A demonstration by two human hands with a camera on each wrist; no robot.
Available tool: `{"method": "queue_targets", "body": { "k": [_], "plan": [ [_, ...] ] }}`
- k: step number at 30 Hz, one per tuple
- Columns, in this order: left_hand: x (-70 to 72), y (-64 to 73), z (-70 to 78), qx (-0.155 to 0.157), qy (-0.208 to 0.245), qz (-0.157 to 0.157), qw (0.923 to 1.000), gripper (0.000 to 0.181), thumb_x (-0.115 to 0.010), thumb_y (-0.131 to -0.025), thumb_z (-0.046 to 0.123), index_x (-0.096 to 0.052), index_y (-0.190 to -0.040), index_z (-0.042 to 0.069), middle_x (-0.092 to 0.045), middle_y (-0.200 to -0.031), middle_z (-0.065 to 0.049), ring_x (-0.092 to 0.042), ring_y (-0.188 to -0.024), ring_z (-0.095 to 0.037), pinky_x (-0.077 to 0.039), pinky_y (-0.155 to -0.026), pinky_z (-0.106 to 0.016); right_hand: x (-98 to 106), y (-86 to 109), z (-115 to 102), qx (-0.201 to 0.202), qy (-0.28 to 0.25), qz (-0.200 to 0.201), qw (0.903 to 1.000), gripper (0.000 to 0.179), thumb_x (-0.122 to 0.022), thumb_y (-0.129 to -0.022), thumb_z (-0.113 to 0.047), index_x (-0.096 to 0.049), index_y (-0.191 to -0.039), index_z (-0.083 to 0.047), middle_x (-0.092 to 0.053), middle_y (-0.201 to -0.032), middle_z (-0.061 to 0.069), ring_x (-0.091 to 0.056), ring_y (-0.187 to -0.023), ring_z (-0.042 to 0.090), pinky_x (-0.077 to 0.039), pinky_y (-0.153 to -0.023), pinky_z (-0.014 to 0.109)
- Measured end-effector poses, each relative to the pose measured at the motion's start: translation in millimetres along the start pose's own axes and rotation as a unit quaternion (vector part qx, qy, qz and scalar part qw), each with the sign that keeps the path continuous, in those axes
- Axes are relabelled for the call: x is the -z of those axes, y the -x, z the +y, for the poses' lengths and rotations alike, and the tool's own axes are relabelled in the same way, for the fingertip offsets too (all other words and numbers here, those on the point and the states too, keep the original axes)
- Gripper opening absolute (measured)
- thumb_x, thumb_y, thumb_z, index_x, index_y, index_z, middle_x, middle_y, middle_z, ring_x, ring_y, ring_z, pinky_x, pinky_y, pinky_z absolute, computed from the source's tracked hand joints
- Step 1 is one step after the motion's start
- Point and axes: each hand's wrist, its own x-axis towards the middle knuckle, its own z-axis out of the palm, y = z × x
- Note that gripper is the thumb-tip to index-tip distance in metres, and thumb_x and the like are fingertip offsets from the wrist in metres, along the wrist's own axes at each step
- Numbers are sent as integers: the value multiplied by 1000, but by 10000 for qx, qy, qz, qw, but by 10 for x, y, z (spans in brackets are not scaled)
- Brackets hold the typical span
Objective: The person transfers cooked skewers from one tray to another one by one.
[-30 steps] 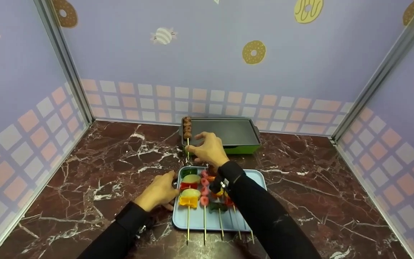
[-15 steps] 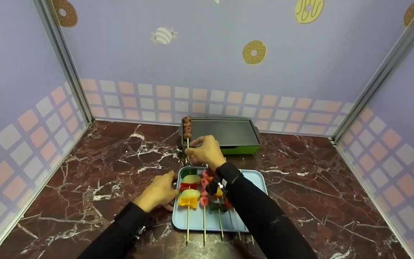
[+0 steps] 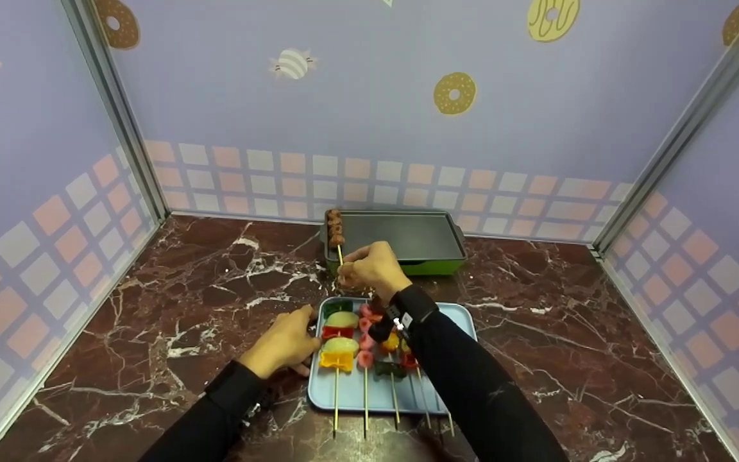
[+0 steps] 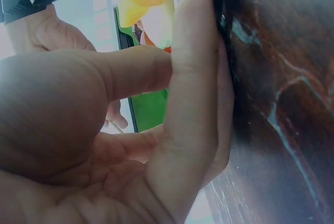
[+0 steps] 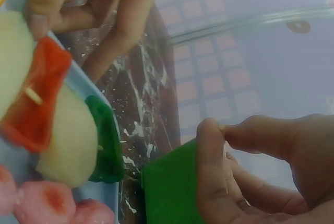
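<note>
A skewer of brown meatballs lies along the left end of a black-topped green grill. My right hand pinches its bare stick between thumb and fingertips, just in front of the grill; the right wrist view shows this pinch against the grill's green side. At the left rim of a light blue tray, my left hand grips the edge with thumb and fingers. Beside that hand, on the tray, are a vegetable skewer and a pink skewer. More skewers lie partly hidden under my right forearm.
The tray and grill stand on a dark red marbled table. Bare stick ends overhang the tray's front edge. A patterned lilac wall rises close behind the grill, with side walls left and right.
My right hand's spread fingers have closed on the meatball skewer's stick. The stick's near end has swung slightly to the right. My left hand stays at the tray.
</note>
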Motion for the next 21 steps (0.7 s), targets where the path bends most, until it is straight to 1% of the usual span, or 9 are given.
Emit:
{"method": "queue_targets", "body": {
  "k": [4, 7, 10, 14, 17, 21],
  "plan": [
    [3, 3, 3, -39, -39, -5, 10000, 55, -67, -94, -1, -48, -145, 1, -63, -95, -23, -69, -56, -28, -65, -46, -38, 69, -5, -6, -221, -219, -166, 9994, 30, -73, -92, 2, -70, -120, 11, -73, -96, 20, -74, -84, 32, -66, -85, 51],
    [5, 7, 3, -66, -80, -10, 9999, 55, -67, -94, -1, -48, -145, 1, -63, -89, -20, -69, -55, -28, -65, -46, -38, 110, -7, 0, -323, -208, -186, 9991, 30, -72, -91, 3, -70, -120, 11, -73, -98, 19, -74, -82, 28, -66, -85, 48],
    [5, 10, 0, -77, -66, -8, 9999, 54, -67, -93, -1, -49, -144, 1, -62, -89, -19, -69, -55, -28, -65, -46, -38, 145, 0, 5, -324, -131, -159, 9993, 25, -71, -91, 3, -74, -115, 8, -74, -99, 18, -74, -79, 25, -67, -84, 44],
    [4, 16, -6, -126, -60, 10, 9999, 52, -67, -93, -1, -50, -143, 1, -62, -90, -19, -69, -55, -28, -65, -46, -38, 182, 21, 7, -257, -88, -153, 9995, 18, -72, -91, 2, -76, -109, 3, -74, -98, 18, -75, -79, 26, -67, -87, 47],
    [2, 19, -16, -184, -61, 35, 9998, 50, -68, -93, 0, -51, -140, 0, -62, -88, -19, -69, -54, -27, -65, -45, -38, 202, 36, 11, -228, -145, -189, 9995, 18, -72, -91, 3, -74, -109, 3, -74, -98, 19, -75, -81, 29, -66, -88, 48],
    [0, 18, -20, -210, -60, 57, 9997, 49, -68, -93, 0, -52, -139, 0, -62, -86, -18, -69, -52, -27, -64, -44, -38, 226, 53, 20, -220, -143, -183, 9995, 19, -72, -92, 3, -73, -110, 4, -73, -98, 19, -76, -83, 30, -68, -83, 43]
  ]
}}
